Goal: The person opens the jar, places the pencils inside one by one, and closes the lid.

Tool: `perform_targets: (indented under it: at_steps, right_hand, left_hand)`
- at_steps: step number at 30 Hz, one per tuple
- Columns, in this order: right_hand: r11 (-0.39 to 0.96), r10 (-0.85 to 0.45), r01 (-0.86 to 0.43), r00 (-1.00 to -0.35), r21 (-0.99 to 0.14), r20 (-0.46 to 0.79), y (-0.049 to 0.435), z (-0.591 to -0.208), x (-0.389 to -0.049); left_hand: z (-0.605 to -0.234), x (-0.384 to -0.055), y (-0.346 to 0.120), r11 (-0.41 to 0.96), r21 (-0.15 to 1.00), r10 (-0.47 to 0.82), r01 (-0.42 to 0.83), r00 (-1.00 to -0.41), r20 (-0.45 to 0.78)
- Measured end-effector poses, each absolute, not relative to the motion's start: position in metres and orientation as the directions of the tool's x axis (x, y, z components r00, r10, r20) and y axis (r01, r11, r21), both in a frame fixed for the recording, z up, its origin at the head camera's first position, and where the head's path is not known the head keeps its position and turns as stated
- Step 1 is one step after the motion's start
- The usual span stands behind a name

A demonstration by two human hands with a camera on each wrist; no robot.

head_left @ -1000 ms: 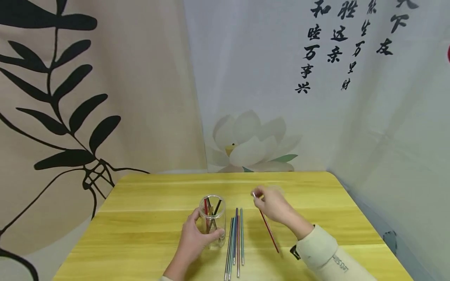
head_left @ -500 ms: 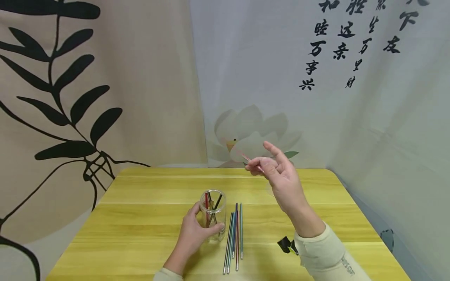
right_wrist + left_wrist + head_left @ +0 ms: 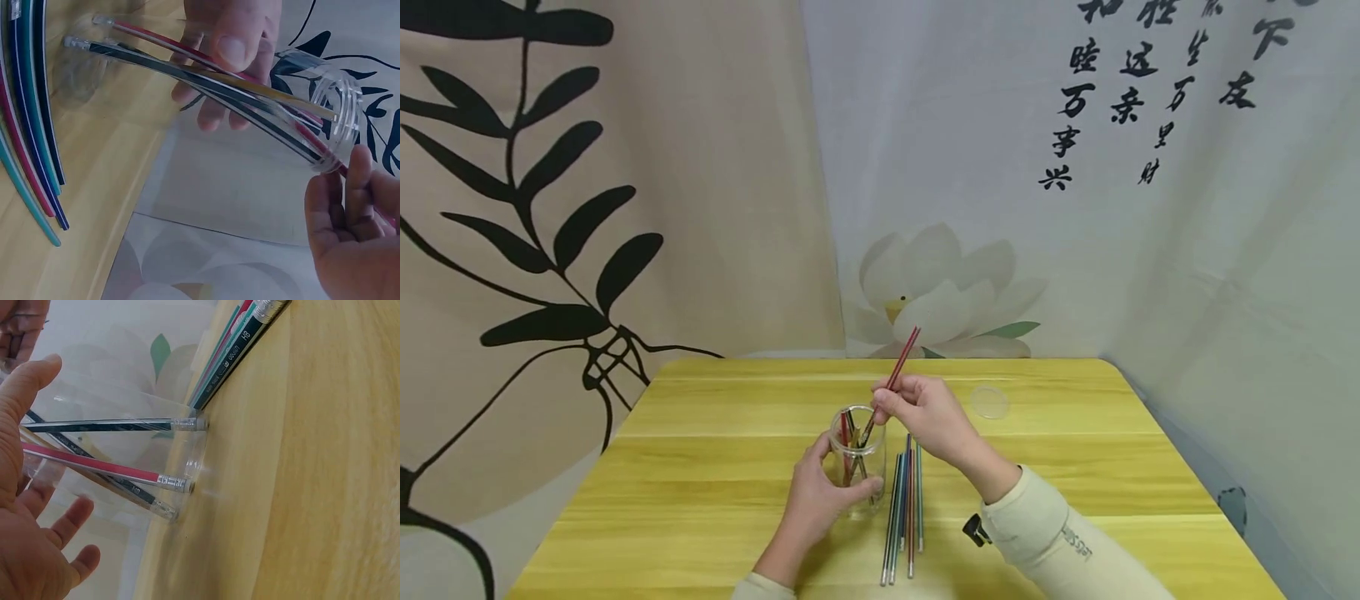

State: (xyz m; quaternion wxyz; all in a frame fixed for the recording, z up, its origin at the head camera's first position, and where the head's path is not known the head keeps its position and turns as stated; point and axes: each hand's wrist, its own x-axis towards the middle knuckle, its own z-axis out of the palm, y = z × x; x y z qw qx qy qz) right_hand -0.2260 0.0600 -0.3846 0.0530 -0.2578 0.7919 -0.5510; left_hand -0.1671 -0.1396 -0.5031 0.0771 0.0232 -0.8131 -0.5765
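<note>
My left hand (image 3: pixel 812 504) grips a clear jar (image 3: pixel 876 467) that stands upright on the table, with its fingers and thumb around the side. Inside lean several pencils with metal ferrules: dark ones (image 3: pixel 106 426), a red one (image 3: pixel 94 464) and a yellowish one (image 3: pixel 284 97). Over the jar's open mouth, my right hand (image 3: pixel 928 417) pinches another red pencil (image 3: pixel 904 360), tilted, its lower end in the mouth. Just right of the jar lies a row of loose pencils (image 3: pixel 912 517), dark, blue, red and green.
A round clear lid (image 3: pixel 990 402) lies farther back on the yellow wood-grain table (image 3: pixel 722 467). Near the right cuff is a small black object (image 3: pixel 976 530). Behind the table hangs a printed curtain (image 3: pixel 737 208).
The right hand has raised the red pencil off the table, turned it, and brought it left to the jar's mouth. The left hand keeps its hold on the jar.
</note>
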Motion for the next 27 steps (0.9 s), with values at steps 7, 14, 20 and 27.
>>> perform_targets:
  at_steps: [7,14,20,27]
  right_hand:
    - [0.273,-0.477,-0.373,-0.853,-0.887,0.212,0.057,-0.386,-0.225]
    - [0.288,-0.470,-0.385,-0.855,-0.877,0.220,0.058,-0.386,-0.225]
    - [0.355,-0.396,-0.388,-0.887,-0.851,0.239,0.077,-0.403,-0.233]
    - [0.581,-0.706,-0.675,-0.696,-0.454,0.132,0.115,-0.458,-0.229]
  left_hand:
    - [-0.504,-0.167,-0.140,0.330,0.943,-0.124,0.049,-0.988,0.095]
    - [-0.503,-0.168,-0.140,0.319,0.947,-0.116,0.040,-0.990,0.081]
    - [-0.503,-0.170,-0.138,0.334,0.942,-0.124,0.029,-0.989,0.075]
    - [-0.502,-0.170,-0.138,0.344,0.939,-0.118,0.015,-0.991,0.059]
